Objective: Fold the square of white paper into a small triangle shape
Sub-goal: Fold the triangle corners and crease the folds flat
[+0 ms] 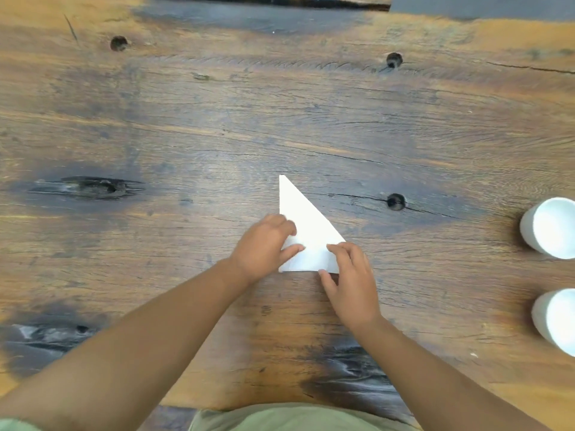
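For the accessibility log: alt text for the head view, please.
A white paper triangle lies on a wooden table, the left hand on its left side, the right hand at its near right corner. Two white cups sit far right.

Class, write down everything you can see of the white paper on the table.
The white paper is folded into a plain, thin triangle lying flat on the wooden table, its sharp tip pointing away from the person. The left hand rests on its left edge; the right hand touches its near right corner.
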The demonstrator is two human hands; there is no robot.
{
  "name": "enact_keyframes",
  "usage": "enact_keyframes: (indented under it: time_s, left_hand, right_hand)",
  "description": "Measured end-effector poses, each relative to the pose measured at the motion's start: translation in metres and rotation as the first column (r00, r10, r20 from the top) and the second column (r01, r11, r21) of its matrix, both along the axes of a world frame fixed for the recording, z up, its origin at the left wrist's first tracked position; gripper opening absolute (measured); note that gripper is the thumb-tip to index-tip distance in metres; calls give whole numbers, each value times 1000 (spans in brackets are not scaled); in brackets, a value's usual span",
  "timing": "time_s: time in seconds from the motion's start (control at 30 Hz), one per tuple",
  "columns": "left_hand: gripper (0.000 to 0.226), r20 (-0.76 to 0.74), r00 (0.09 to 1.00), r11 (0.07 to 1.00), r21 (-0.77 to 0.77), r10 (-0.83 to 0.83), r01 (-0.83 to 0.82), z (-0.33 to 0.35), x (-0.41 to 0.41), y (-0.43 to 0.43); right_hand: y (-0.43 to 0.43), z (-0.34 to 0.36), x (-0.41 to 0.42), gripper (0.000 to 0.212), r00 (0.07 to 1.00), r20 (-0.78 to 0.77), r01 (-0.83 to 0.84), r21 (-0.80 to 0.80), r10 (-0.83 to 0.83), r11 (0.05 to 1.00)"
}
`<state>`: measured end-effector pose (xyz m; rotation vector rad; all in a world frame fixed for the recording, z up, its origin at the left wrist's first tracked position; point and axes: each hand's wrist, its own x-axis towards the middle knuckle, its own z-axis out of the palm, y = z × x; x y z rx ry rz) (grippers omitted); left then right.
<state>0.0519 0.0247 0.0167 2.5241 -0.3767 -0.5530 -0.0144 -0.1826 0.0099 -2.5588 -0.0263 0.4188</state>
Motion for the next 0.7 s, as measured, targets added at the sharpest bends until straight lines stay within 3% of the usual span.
enact_keyframes:
  time_s: [0.1, 0.23, 0.53, 0.7]
  left_hand:
    - [59, 26, 979, 972, 124, -204, 199, -6, 24, -10]
    - [81, -71, 920, 878, 278, -386, 390, -21, 37, -14]
    - [90, -21, 975, 914, 344, -220, 214, -33, -8, -9]
    - [97, -31, 998, 930, 361, -60, 67, -33, -46, -15]
  right_hand:
    - [2, 0, -4, 44, 997, -8, 75, -19, -75, 997]
    - [8, -4, -11, 47, 992, -32, 121, -91, -124, 988]
    - [3, -7, 6, 57, 990, -54, 120, -132, -128, 984]
    - [-7, -10, 19, 73, 995, -83, -62, -179, 47, 982]
